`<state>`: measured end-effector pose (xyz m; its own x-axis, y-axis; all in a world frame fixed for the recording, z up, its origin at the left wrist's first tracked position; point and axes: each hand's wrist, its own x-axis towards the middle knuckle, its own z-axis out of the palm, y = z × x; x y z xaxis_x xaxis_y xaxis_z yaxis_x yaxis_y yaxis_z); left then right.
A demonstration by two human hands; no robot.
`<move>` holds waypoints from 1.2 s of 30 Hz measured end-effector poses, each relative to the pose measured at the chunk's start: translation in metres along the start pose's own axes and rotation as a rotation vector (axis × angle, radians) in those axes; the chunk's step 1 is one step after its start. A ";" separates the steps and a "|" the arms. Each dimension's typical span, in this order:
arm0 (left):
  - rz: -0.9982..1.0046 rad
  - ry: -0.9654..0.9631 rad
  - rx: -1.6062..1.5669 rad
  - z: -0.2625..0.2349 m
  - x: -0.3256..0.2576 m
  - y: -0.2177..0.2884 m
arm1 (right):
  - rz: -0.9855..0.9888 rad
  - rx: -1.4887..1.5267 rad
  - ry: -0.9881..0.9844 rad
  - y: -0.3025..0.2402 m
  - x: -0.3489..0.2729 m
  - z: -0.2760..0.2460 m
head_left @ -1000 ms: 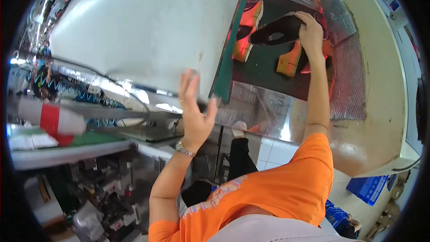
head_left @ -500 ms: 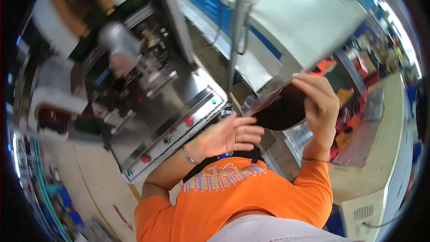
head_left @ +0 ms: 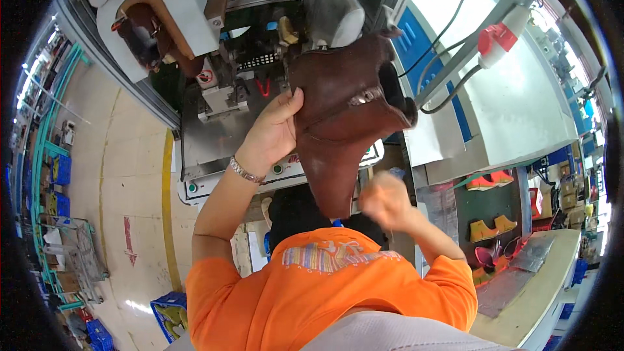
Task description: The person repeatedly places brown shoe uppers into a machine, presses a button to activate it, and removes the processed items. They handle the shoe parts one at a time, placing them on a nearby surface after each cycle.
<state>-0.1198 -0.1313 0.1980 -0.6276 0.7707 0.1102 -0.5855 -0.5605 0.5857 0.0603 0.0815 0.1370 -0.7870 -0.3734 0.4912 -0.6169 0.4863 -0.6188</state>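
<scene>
A dark brown leather boot upper (head_left: pixel 338 117) hangs in front of me, its narrow end pointing down toward my body and a small metallic-looking piece on its side. My left hand (head_left: pixel 276 123) is closed on the upper's left edge, thumb on the near face and the other fingers hidden behind. Beside the narrow end, on the right, my right hand (head_left: pixel 387 201) is smeared by motion, so its fingers cannot be read. Behind the upper stands a machine with a metal bed (head_left: pixel 218 136) and a grey last-shaped form (head_left: pixel 337 10).
Another brown leather piece (head_left: pixel 140 36) sits on the machine's white arm at the left. A red and white plug connector (head_left: pixel 504 39) hangs by a metal post at the right. Shoes and yellow ankle boots (head_left: pixel 492 227) stand on a rack to the right. A blue crate (head_left: pixel 170 315) lies at lower left.
The view has swung toward the machine. My left hand, open before, now grips the boot upper. My right hand, which held the dark leather piece, has dropped lower and left and is blurred.
</scene>
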 end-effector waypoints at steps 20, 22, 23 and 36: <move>0.596 0.070 0.842 0.040 0.093 0.090 | 0.234 0.930 0.404 0.067 0.234 -0.123; 0.622 0.143 0.766 0.038 0.111 0.091 | 0.252 0.940 0.462 0.081 0.248 -0.122; 0.640 0.182 0.727 0.035 0.118 0.093 | 0.258 0.945 0.483 0.088 0.255 -0.118; 1.288 0.001 1.811 0.063 0.017 0.013 | 0.523 0.849 0.708 0.167 0.151 0.013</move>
<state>-0.1058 -0.1068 0.2585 -0.1702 0.3260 0.9299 0.9766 0.1815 0.1151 -0.1620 0.0961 0.1003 -0.9269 0.3539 0.1249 -0.2455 -0.3201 -0.9150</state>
